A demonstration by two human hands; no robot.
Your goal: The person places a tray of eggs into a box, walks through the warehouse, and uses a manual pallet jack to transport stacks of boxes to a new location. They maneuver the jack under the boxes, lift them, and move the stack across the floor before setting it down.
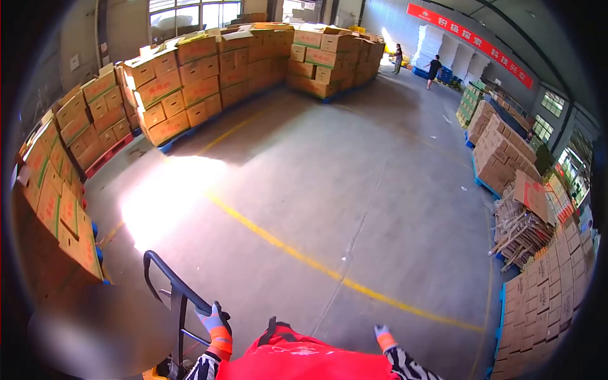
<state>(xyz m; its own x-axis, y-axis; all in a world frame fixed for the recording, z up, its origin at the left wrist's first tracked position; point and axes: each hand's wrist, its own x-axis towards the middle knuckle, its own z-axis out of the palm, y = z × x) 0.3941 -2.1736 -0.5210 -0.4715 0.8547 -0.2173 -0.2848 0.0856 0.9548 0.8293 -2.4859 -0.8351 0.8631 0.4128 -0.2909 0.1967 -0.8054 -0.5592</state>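
My left hand [217, 322], in a grey and orange glove, is wrapped round the dark loop handle [171, 278] of what looks like a pallet jack at the lower left. The handle's shaft [180, 326] runs down out of view beside my body. My right hand [383, 337], gloved alike, hangs at my right side above the floor, apart from any object. Its fingers are too small and foreshortened to tell how they are held. A red garment [301, 358] covers my front between the two striped sleeves.
Stacked cartons [168, 92] on pallets line the left and far left. More brown cartons [544, 304] and flattened cardboard [522, 221] stand along the right. Two people, one in dark clothes [434, 68], are far ahead. A yellow line [285, 246] crosses the concrete floor. Blur hides the lower left.
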